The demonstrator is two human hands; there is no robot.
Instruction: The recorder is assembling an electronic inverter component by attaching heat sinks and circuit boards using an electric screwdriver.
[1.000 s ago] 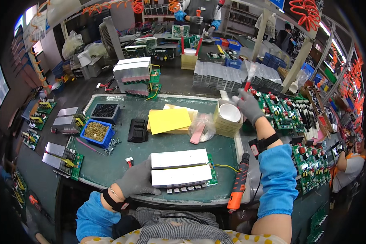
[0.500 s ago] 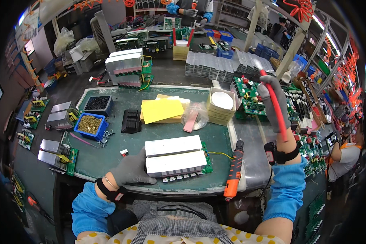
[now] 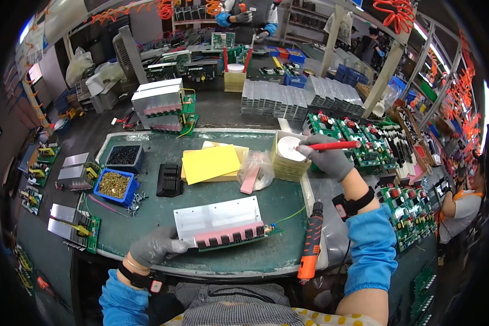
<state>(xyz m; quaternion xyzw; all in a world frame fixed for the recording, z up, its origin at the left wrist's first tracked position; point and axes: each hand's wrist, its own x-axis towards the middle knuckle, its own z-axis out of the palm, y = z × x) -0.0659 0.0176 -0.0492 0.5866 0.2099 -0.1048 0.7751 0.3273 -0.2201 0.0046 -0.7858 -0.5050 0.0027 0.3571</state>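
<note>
My left hand point(image 3: 156, 245), in a grey glove, is closed on the left end of a silver heat sink point(image 3: 217, 213) with a green circuit board beneath it. The heat sink is tilted, so a pink strip with a row of black components point(image 3: 231, 236) faces me. My right hand point(image 3: 331, 161), also gloved, grips a long red-handled tool point(image 3: 337, 145). Its tip end reaches to the round white tub point(image 3: 291, 148) inside a cardboard box point(image 3: 289, 169); the tip itself is too small to make out.
An orange electric screwdriver point(image 3: 310, 244) lies right of the heat sink. Behind are yellow sheets point(image 3: 211, 164), a black block point(image 3: 170, 180), a blue bin of brass-coloured screws point(image 3: 115, 186) and a dark bin point(image 3: 125, 156). Green circuit boards point(image 3: 345, 135) stand at right. A co-worker point(image 3: 250, 19) stands across the bench.
My right hand has lowered and swung left, bringing the red-handled tool from upright to level at the tub. The heat sink in my left hand has tilted, exposing its pink strip.
</note>
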